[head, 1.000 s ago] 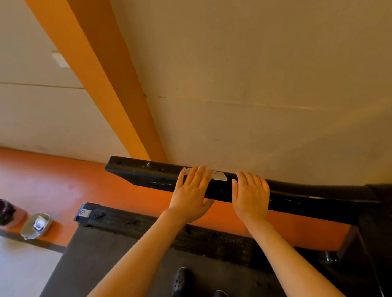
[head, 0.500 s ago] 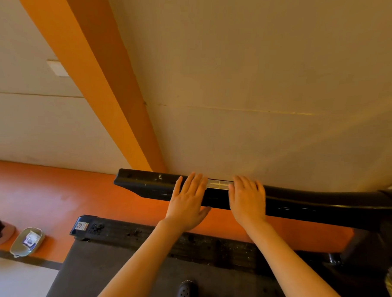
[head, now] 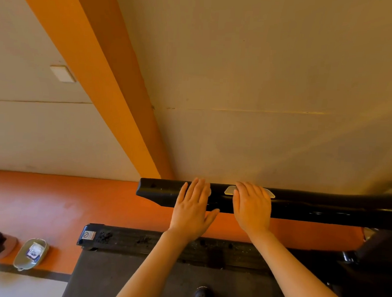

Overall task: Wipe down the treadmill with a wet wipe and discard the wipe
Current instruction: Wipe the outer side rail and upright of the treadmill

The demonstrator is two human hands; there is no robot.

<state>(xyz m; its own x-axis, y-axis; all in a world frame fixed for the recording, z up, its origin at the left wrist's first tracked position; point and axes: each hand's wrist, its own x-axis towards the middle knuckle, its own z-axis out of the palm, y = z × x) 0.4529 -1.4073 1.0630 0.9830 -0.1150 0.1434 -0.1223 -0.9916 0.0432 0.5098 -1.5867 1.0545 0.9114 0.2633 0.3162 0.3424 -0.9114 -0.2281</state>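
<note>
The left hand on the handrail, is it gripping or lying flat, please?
Flat: the left hand rests with straight fingers across the black handrail.

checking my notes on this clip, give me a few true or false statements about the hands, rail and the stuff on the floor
1. Both hands lie flat on the black rail. True: the left hand and right hand rest on it with fingers straight.
2. The right hand covers part of a silver plate on the rail. True.
3. The left hand holds a balled-up wipe. False: its fingers lie straight on the rail, and no wipe shows in it.
4. A green tray sits on the orange floor to the left. True: a small packet lies in it.
5. The tray sits on the treadmill belt. False: it lies on the floor, apart from the belt.
</note>
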